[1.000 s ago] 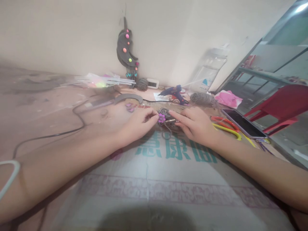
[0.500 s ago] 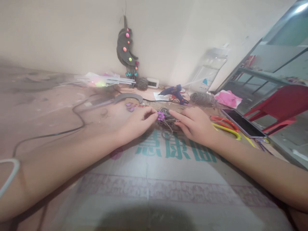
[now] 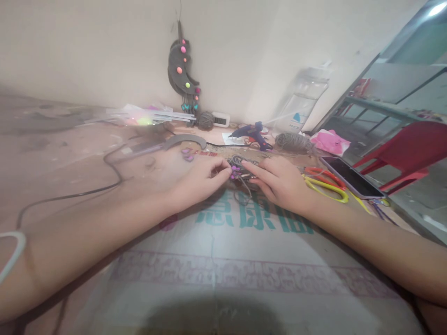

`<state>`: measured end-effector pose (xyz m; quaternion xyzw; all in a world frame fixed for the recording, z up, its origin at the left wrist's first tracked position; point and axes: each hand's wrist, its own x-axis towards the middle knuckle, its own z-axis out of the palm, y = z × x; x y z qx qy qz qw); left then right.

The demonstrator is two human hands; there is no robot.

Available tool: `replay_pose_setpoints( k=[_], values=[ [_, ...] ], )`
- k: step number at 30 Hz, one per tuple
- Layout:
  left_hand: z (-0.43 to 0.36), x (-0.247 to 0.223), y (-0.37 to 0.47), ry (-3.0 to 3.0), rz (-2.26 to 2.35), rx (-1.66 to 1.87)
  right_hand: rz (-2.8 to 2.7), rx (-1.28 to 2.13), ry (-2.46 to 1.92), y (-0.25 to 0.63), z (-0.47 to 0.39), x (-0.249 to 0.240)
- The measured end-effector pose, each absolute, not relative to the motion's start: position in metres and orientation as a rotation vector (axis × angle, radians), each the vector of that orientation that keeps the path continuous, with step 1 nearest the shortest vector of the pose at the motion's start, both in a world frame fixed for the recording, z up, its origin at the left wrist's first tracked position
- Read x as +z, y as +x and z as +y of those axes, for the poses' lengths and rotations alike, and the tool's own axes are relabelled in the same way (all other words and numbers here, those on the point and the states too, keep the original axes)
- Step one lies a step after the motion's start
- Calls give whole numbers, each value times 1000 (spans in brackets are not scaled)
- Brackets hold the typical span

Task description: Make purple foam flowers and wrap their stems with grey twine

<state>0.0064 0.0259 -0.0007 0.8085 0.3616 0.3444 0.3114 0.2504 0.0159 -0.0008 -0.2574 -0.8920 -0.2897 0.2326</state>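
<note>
At the middle of the cardboard sheet [image 3: 164, 274], my left hand [image 3: 206, 179] pinches a small purple flower [image 3: 235, 172] between thumb and index finger. The flower lies against a tangle of grey cord [image 3: 240, 161], from which a loop hangs toward me. My right hand [image 3: 281, 181] grips the tangle from its right side, index finger on top and thumb below. A small shiny bit shows between the hands, too small to name. Parts of the cord are hidden by the right fingers.
Behind the hands lie a dark blue glue gun [image 3: 253, 135], a grey yarn skein [image 3: 295, 143] and a grey curved piece [image 3: 185, 140]. To the right are red-and-yellow-handled scissors [image 3: 326, 188] and a phone [image 3: 352, 177]. A water bottle [image 3: 303, 100] stands by the wall; a decorated moon [image 3: 179, 67] hangs there.
The purple flower has tilted and shifted slightly right, now partly turned away. My left fingertips have moved a little right with it, and my right hand slightly left.
</note>
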Motion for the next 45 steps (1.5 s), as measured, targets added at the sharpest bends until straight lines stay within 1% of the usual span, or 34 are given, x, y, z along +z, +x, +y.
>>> replay_pose_setpoints(
  k=[22,35,40,43,45],
  values=[
    [29,-4,6,2096,911,808,-2513,-934,-611,254,15,1],
    [29,-4,6,2148,915,817,-2544,-819,-643,256,15,0],
    [29,-3,6,2152,916,807,-2570,-847,-608,258,15,0],
    [29,-3,7,2131,931,813,-2503,-834,-629,255,14,2],
    [30,-4,7,2115,952,826,-2429,-756,-690,253,14,3]
  ],
)
